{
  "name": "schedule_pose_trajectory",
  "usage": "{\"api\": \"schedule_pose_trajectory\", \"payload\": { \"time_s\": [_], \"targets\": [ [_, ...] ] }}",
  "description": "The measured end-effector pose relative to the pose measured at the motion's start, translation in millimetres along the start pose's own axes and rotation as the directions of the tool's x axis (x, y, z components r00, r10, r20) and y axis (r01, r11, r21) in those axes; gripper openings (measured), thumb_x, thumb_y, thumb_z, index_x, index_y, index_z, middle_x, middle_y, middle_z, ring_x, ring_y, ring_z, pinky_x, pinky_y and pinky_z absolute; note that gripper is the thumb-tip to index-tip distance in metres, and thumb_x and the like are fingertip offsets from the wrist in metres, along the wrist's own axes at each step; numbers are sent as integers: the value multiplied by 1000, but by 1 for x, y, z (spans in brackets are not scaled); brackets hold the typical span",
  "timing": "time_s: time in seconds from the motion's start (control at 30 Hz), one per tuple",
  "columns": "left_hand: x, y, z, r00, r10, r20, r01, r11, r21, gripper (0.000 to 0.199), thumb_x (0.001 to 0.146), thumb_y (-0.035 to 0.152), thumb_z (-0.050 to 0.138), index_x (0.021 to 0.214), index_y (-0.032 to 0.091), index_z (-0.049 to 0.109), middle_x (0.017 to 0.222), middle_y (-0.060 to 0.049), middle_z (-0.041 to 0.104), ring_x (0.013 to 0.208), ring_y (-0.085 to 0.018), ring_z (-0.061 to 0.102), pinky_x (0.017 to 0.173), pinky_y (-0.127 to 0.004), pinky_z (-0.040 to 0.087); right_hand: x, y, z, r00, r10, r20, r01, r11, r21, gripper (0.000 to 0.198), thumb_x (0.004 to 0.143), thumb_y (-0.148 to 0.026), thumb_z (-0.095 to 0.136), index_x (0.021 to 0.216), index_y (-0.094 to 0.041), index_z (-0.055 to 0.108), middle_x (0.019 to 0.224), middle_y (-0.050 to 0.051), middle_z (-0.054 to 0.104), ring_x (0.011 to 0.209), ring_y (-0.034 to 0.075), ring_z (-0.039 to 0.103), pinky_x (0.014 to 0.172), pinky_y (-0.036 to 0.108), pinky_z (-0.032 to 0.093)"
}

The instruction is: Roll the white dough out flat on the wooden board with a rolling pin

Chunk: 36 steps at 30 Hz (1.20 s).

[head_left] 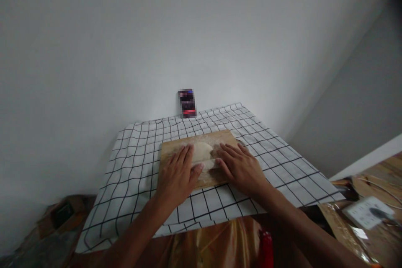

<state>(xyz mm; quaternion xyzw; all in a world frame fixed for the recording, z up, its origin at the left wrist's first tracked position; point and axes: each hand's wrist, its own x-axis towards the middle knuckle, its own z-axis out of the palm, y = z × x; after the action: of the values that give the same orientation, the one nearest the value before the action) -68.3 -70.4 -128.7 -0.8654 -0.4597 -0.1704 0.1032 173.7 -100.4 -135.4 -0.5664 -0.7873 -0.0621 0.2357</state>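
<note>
A flat, pale round of dough (202, 150) lies on a wooden board (216, 136) dusted with flour. Across its near side runs a light-coloured rolling pin (205, 164), visible only between my hands; its ends are hidden under them. My left hand (177, 171) rests palm down over the pin's left part, fingers stretched forward and thumb pointing inward. Over the right part lies my right hand (240, 165), also palm down with its fingers extended rather than wrapped round. The fingertips of both hands reach beside the dough.
A white cloth with black checks (132, 167) covers the table. A phone-like object (187, 103), its face pixelated, leans against the white wall (194, 42) behind. At lower right are a white power strip (366, 211) and cable; at lower left stands an open cardboard box (61, 215).
</note>
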Motion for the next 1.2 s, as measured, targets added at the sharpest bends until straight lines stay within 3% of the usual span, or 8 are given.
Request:
{"api": "schedule_pose_trajectory", "payload": {
  "time_s": [0.1,0.2,0.37,0.6,0.77,0.9,1.03,1.2],
  "targets": [
    [8,-3,0,999,-28,43,29,999,-27,64,113,53,36,160,10,44,164,-18,52,153,-32,49,123,-51,46,10,4,-2,999,-15,41,14,999,37,40,113,-41,40,130,-24,73,147,9,70,140,26,63,122,51,43],
    [23,-8,2,994,-86,65,88,996,-28,63,113,51,36,158,8,46,160,-19,56,148,-32,55,122,-50,47,28,6,-1,995,54,78,-57,998,24,40,113,-41,40,121,-25,76,147,9,70,137,26,65,113,44,51],
    [41,-11,6,986,-169,-3,169,986,-2,56,114,48,37,155,13,50,151,-17,65,139,-30,63,116,-48,51,47,4,3,987,148,71,-147,989,-12,39,112,-39,42,114,-24,77,139,9,75,130,26,69,108,40,53],
    [21,0,3,991,-134,-6,134,991,3,57,113,48,36,156,11,48,152,-18,64,140,-31,63,114,-49,53,22,-2,2,996,87,2,-87,996,21,41,113,-38,40,117,-24,79,140,9,74,134,26,67,118,47,46],
    [-2,6,-1,998,-59,-23,59,998,-16,62,113,50,31,160,10,44,160,-19,57,149,-33,54,119,-52,50,-5,-10,-1,996,72,-45,-70,997,41,43,112,-41,42,127,-19,76,144,11,72,140,29,63,126,53,40],
    [-11,8,-5,1000,-18,-24,18,1000,-19,63,113,51,32,162,12,42,163,-18,53,152,-33,51,123,-52,46,-12,-10,-3,998,62,-26,-61,997,54,44,111,-41,43,132,-19,74,145,12,71,139,29,64,124,55,42],
    [-3,9,-7,999,-39,0,39,999,8,65,112,53,33,161,10,42,165,-20,51,151,-34,51,121,-52,48,5,1,-2,999,15,35,-17,998,65,43,113,-41,39,132,-25,74,148,8,70,143,28,60,122,52,44],
    [18,4,-5,989,-134,66,133,991,16,63,113,50,36,157,6,46,159,-22,57,145,-34,58,116,-50,52,51,19,5,991,-14,135,11,1000,17,43,113,-41,37,135,-26,71,150,8,68,145,28,58,120,52,45]
  ]
}}
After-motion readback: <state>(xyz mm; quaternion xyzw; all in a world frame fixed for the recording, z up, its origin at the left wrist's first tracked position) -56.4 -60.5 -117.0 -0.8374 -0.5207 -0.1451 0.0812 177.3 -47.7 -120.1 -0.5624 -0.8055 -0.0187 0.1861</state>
